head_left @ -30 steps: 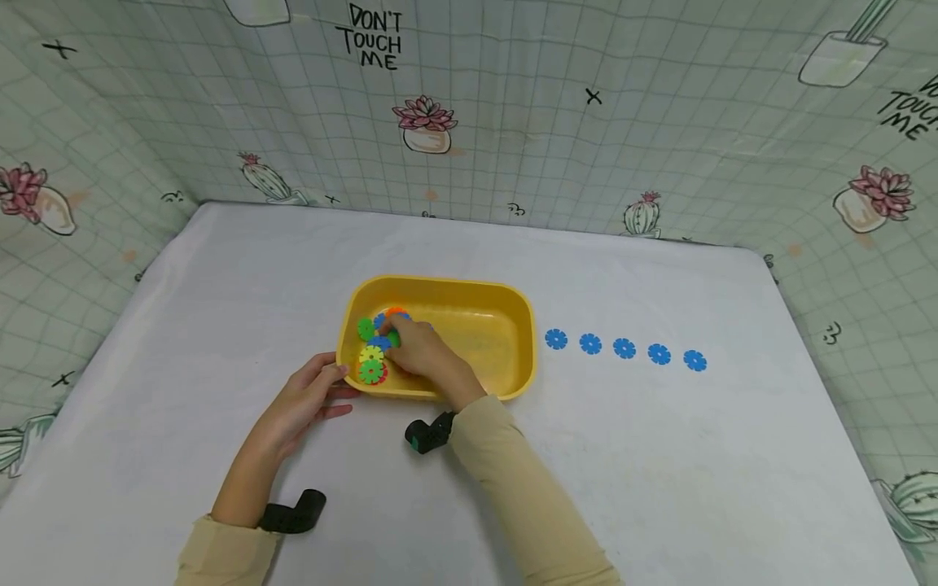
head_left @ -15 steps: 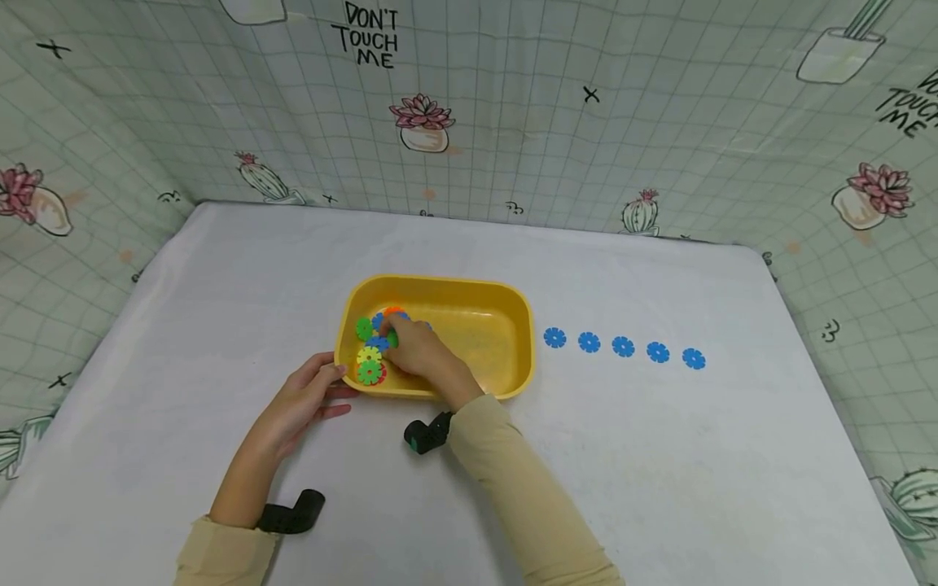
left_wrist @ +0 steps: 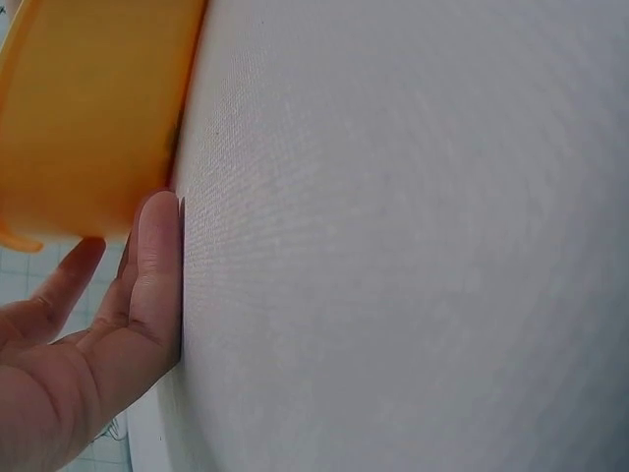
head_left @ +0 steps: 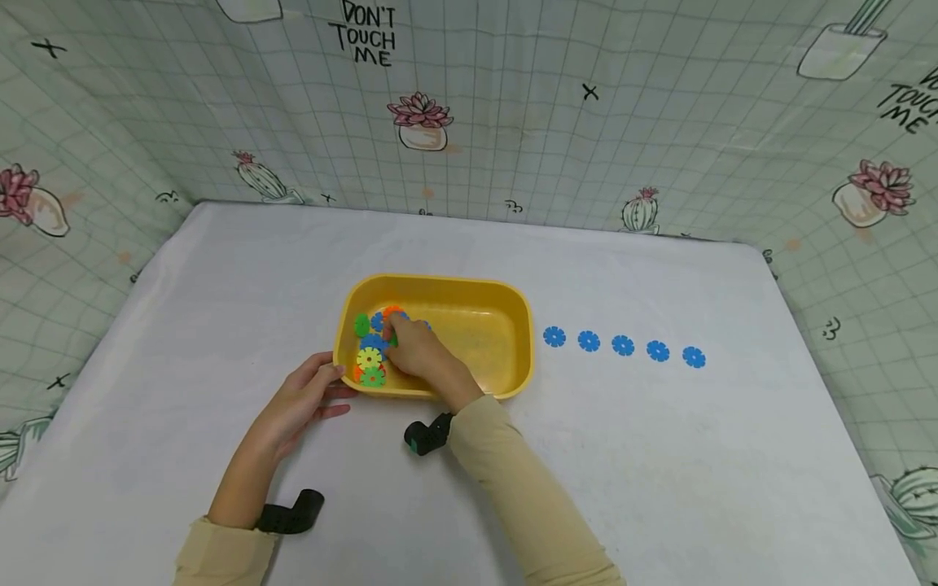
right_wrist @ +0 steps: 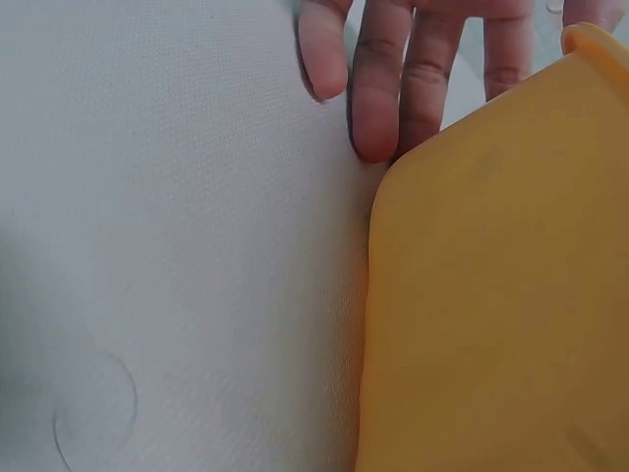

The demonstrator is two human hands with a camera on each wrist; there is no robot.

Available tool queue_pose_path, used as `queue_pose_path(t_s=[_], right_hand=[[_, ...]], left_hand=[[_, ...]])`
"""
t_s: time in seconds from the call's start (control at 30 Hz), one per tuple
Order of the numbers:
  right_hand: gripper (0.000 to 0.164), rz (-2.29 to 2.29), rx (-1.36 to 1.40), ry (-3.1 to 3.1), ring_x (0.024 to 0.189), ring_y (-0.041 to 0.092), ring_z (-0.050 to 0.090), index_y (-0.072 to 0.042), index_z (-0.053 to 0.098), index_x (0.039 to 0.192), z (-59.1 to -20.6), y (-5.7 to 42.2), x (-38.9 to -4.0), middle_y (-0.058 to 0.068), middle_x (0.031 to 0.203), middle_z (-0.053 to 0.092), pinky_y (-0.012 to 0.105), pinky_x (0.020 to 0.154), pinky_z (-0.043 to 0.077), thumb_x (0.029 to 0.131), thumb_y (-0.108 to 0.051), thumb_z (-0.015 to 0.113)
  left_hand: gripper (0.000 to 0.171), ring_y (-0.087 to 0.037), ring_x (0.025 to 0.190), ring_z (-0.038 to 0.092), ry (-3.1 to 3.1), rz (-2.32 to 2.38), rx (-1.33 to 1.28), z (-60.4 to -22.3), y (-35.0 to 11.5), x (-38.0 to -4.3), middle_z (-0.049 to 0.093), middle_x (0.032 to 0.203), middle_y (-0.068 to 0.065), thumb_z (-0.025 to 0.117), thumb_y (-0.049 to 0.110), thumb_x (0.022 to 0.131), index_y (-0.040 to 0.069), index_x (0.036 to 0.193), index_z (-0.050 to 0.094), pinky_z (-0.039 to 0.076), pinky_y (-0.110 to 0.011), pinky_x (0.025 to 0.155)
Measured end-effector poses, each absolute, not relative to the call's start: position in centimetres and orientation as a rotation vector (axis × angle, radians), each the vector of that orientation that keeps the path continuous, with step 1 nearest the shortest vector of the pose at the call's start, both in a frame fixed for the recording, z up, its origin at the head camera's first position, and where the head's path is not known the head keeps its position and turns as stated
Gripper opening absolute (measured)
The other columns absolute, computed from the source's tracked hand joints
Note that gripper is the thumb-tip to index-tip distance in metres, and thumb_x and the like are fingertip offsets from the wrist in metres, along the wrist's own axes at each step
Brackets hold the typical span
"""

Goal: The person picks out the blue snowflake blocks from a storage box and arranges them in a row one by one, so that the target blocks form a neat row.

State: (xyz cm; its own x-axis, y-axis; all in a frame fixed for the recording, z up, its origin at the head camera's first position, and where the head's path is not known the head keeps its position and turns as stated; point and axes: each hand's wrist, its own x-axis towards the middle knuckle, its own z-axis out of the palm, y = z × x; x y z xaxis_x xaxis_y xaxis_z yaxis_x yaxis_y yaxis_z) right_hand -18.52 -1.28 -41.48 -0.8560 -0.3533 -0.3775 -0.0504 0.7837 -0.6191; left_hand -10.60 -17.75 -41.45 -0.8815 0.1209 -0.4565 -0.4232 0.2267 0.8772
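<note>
A yellow tray [head_left: 484,346] stands on the white table, with several notched plastic discs in its left part: yellow [head_left: 370,358], green [head_left: 373,376], blue and orange ones. My right hand [head_left: 421,350] reaches over the near rim into the tray, its fingers bent down among the discs. Part of a green disc shows beside its fingertips; I cannot tell whether the fingers pinch one. My left hand [head_left: 304,399] rests at the tray's near left corner, thumb at the rim. Its fingers [left_wrist: 155,261] extend fairly straight along the outside wall in the left wrist view.
Several blue notched discs [head_left: 623,346] lie spaced in a row on the table, right of the tray. A printed cloth [head_left: 513,122] hangs behind and at both sides. Black wrist cameras [head_left: 293,513] sit on both forearms.
Inside the tray, the discs beside my right fingers have shifted: the front green disc slid slightly toward me, and the left green one tilted. Both hands stay nearly in place.
</note>
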Motion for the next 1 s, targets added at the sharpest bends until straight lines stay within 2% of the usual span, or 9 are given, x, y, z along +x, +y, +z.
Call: queue_pose_path(t_s=[0.47,0.7,0.8,1.0], right_hand=[[0.008,-0.863,-0.397,2.485,0.071,0.017,0.046,-0.014,0.049,0.096,-41.6,-0.7,-18.4,0.002,0.077,0.051,0.02,0.057,0.034,0.093,-0.019,0.055],[0.008,-0.965,-0.509,2.449,0.056,0.012,0.037,-0.01,0.052,0.091,-41.5,0.3,-17.5,-0.001,0.067,0.047,0.019,0.052,0.029,0.093,-0.017,0.054],[0.009,-1.014,-0.504,2.436,0.057,0.011,0.04,-0.01,0.053,0.09,-41.1,0.8,-17.0,-0.001,0.064,0.044,0.019,0.052,0.031,0.093,-0.018,0.055],[0.01,-1.13,-0.474,2.408,0.061,0.012,0.046,-0.01,0.056,0.089,-40.0,1.9,-16.1,0.0,0.067,0.05,0.019,0.054,0.038,0.093,-0.02,0.055]], left_hand=[[0.052,-0.012,0.096,0.06,2.08,1.704,-0.27,-41.5,-17.7,-10.5,0.05,0.126,-0.024,0.037,0.031,0.098,0.002,0.14,0.029,0.055,-0.026,0.081],[0.051,-0.012,0.096,0.06,2.066,1.709,-0.277,-41.5,-17.8,-10.6,0.049,0.127,-0.023,0.036,0.029,0.098,0.003,0.141,0.029,0.055,-0.025,0.081],[0.051,-0.013,0.097,0.06,2.071,1.707,-0.28,-41.5,-17.8,-10.6,0.049,0.127,-0.024,0.036,0.029,0.098,0.002,0.141,0.029,0.055,-0.026,0.082],[0.051,-0.013,0.098,0.06,2.073,1.707,-0.274,-41.5,-17.8,-10.6,0.048,0.128,-0.025,0.036,0.03,0.098,0.002,0.141,0.029,0.055,-0.026,0.082]])
